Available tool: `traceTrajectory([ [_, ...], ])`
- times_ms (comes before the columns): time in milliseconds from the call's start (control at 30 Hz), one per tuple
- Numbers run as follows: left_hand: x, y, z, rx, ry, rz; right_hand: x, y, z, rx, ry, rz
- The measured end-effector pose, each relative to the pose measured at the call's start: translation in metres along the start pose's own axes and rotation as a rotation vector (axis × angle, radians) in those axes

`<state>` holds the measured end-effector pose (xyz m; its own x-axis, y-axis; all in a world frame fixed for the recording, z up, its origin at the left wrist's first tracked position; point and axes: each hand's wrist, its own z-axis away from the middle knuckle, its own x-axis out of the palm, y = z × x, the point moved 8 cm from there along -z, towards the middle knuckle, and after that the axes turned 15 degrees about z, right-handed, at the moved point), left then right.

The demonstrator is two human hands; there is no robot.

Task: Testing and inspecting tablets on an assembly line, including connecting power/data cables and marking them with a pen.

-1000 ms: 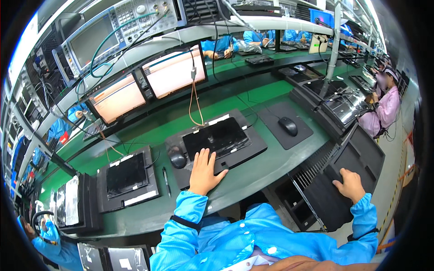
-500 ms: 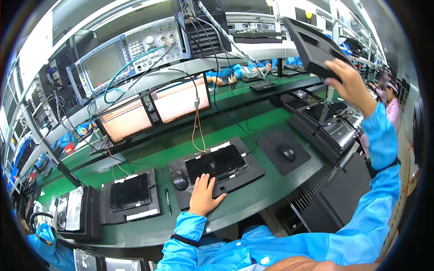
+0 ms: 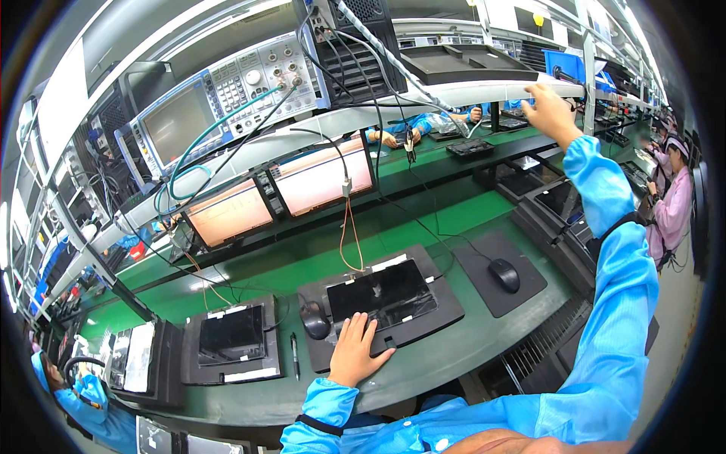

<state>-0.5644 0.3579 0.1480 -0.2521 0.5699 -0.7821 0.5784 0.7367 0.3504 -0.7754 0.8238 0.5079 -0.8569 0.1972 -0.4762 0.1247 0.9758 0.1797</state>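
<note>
My left hand [image 3: 358,352] lies flat, fingers spread, on the near edge of a tablet-like black screen panel [image 3: 386,291]. That panel rests in a black foam holder [image 3: 442,309] on the bench, with an orange cable running to its far edge. Up at the right, my right hand [image 3: 550,113] is raised beside the overhead shelf, fingers apart and nothing in them. Just left of it, a shallow black tray [image 3: 469,62] rests on the shelf.
Left of the panel are a black mouse [image 3: 314,320], a pen [image 3: 295,356] and a second panel [image 3: 233,335] in its holder. Another mouse [image 3: 504,275] sits on a mat at right. Behind stand two monitors [image 3: 321,175]; above them is a test instrument [image 3: 219,98]. People work nearby.
The black tray has gone from my right hand onto the overhead shelf, and that hand has let go. My left hand stays on the panel; the whole view has shifted slightly.
</note>
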Motion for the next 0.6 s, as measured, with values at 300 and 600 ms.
traceTrajectory([
  [300,-0.005,0.001,-0.003,-0.021,-0.01,0.022,0.064,-0.102,-0.091,-0.04,0.004,-0.271],
  [600,-0.008,-0.01,-0.003,-0.072,-0.001,0.057,0.129,-0.158,-0.155,-0.224,-0.529,-0.21],
])
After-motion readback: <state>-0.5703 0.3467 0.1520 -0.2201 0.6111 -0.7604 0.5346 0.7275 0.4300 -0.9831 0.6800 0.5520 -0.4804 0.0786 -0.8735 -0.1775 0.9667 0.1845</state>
